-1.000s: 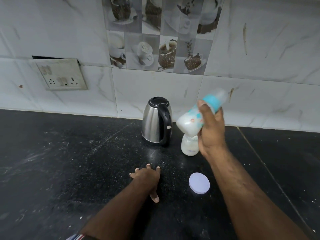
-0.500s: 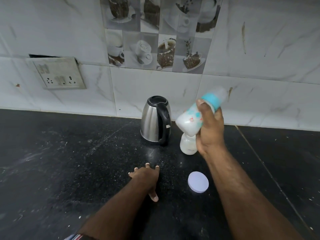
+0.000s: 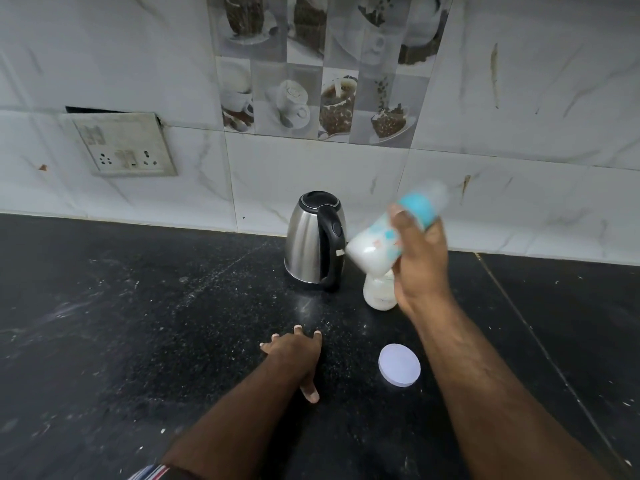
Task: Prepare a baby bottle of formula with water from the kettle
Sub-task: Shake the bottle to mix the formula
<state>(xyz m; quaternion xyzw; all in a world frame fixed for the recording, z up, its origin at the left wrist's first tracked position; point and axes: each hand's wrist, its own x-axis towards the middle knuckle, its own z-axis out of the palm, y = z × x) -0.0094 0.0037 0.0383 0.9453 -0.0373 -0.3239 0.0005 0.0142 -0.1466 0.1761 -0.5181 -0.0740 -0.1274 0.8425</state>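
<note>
My right hand point(image 3: 420, 261) grips a baby bottle point(image 3: 372, 249) with a blue collar and clear cap, held tilted in the air with its base toward the kettle; white liquid fills the lower part, and the bottle is motion-blurred. A steel kettle point(image 3: 306, 244) with a black lid and handle stands by the wall. Just right of the kettle, a small white jar point(image 3: 378, 294) sits partly hidden behind my right hand. Its round white lid point(image 3: 399, 365) lies flat on the counter. My left hand point(image 3: 294, 353) rests flat on the black counter, fingers spread, holding nothing.
The black stone counter point(image 3: 138, 323) runs to a tiled wall, with scattered white specks in front of the kettle. A wall socket plate point(image 3: 124, 145) sits at the upper left. A seam in the counter point(image 3: 536, 341) runs diagonally on the right.
The bottle in my right hand has shifted slightly and blurs with motion, its tilt changing a little. My left hand stays flat on the counter.
</note>
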